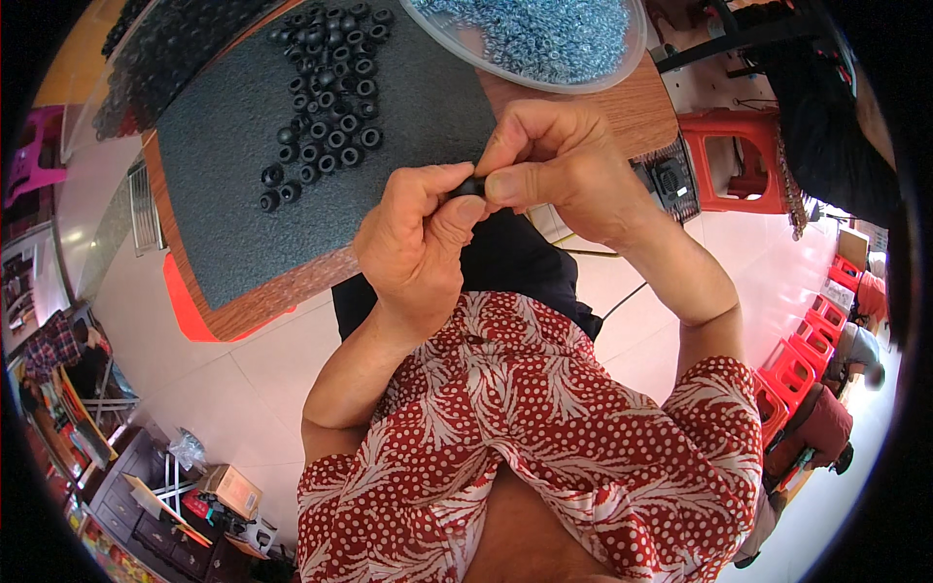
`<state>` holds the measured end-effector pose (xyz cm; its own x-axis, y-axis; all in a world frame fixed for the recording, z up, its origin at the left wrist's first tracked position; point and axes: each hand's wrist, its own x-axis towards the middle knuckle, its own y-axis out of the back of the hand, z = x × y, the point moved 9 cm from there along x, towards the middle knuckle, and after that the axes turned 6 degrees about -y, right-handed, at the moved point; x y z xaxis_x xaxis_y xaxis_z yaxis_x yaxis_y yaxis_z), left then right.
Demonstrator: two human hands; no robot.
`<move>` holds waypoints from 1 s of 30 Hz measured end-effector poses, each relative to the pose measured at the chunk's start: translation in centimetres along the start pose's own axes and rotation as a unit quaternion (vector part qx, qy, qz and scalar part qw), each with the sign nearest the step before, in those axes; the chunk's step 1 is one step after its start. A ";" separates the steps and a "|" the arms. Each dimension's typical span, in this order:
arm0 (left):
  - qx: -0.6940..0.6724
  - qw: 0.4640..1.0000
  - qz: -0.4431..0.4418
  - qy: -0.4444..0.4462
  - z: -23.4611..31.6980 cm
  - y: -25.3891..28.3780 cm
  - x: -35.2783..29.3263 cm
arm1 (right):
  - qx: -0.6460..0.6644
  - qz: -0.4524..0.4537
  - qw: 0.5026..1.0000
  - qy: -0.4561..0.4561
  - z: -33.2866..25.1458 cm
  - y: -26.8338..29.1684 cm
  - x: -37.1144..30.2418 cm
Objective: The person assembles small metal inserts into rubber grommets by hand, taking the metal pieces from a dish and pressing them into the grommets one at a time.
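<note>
Near the table's front edge, both my hands meet over a small round black part [469, 187], much like the black rings on the table. My left hand [413, 243] pinches it between thumb and fingers. The thumb and forefinger of my right hand [575, 175] close on its right side; whether they also hold a smaller piece is hidden. Many loose black rings [335, 126] with open centres lie scattered on a dark grey mat [228, 233], beyond my left hand. A clear round tub [544, 85] of small transparent bluish pieces [559, 39] stands beyond my right hand.
The mat covers most of a wooden table [321, 279]. At its far left stands a clear container [117, 107] heaped with black parts. A red stool [734, 160] is at the right, with a dark-clothed person [826, 126] beside it. More red stools [789, 369] and people line the far right.
</note>
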<state>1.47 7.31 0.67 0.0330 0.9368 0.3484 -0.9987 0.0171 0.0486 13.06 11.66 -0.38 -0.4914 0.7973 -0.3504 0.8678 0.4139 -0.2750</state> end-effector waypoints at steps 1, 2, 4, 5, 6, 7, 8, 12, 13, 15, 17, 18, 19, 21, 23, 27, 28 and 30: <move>-0.006 1.000 0.001 -0.002 -0.2 0.0 -0.1 | 0.005 0.005 1.000 0.003 0.0 0.0 0.1; -0.012 1.000 0.002 -0.004 -0.3 0.0 0.0 | 0.010 0.010 1.000 0.005 0.0 0.1 0.1; -0.025 1.000 0.012 0.003 -0.3 -0.1 0.1 | 0.001 0.009 1.000 0.001 0.2 0.1 0.3; -0.038 0.999 0.022 0.010 -0.4 -0.1 0.1 | -0.007 0.007 1.000 -0.002 0.2 0.2 0.4; -0.038 0.999 0.021 0.010 -0.3 -0.1 0.2 | -0.006 0.008 1.000 -0.002 0.2 0.3 0.5; -0.067 0.997 0.023 0.027 -0.6 -0.2 0.4 | -0.007 0.005 1.000 -0.007 0.2 0.2 0.5; -0.096 0.994 0.024 0.044 -0.8 -0.3 0.4 | -0.008 0.002 1.000 -0.011 0.2 0.2 0.6; -0.125 0.989 0.035 0.065 -0.9 -0.3 0.6 | -0.012 -0.010 1.000 -0.022 -0.1 0.1 1.0; -0.138 0.986 0.047 0.086 -1.3 -0.3 0.6 | -0.023 0.011 1.000 -0.003 -0.4 0.3 0.8; -0.151 0.981 0.057 0.107 -1.5 -0.2 0.8 | -0.032 0.033 0.999 0.017 -0.4 -0.3 0.4; -0.164 0.974 0.065 0.142 -2.1 -0.1 0.7 | -0.074 0.134 0.982 0.114 -1.2 0.2 -0.7; -0.164 0.974 0.066 0.142 -2.0 -0.1 0.8 | -0.074 0.133 0.982 0.115 -1.0 0.6 -0.6; -0.181 0.970 0.063 0.147 -2.0 -0.2 0.8 | -0.250 0.143 0.922 0.258 -3.4 -0.1 -1.6; -0.199 0.966 0.060 0.153 -2.0 -0.4 0.8 | -0.412 0.147 0.811 0.388 -4.4 -2.0 -3.1; -0.212 0.959 0.064 0.176 -2.2 -0.5 0.9 | -0.422 0.175 0.769 0.447 -4.6 -2.5 -4.1; -0.208 0.954 0.059 0.207 -2.4 -0.4 1.0 | -0.438 0.195 0.745 0.464 -4.5 -2.9 -4.6; -0.235 0.944 0.058 0.223 -2.8 -0.6 0.9 | -0.444 0.195 0.742 0.462 -4.5 -3.0 -4.6; -0.260 0.934 0.055 0.239 -3.1 -0.7 0.9 | -0.450 0.195 0.740 0.460 -4.4 -3.0 -4.6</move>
<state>2.08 9.17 -1.94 0.0317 0.9899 -0.1383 -0.8828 -0.0372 -0.4683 13.00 8.68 5.96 -0.2908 0.7230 0.6266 0.8318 -0.1326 0.5391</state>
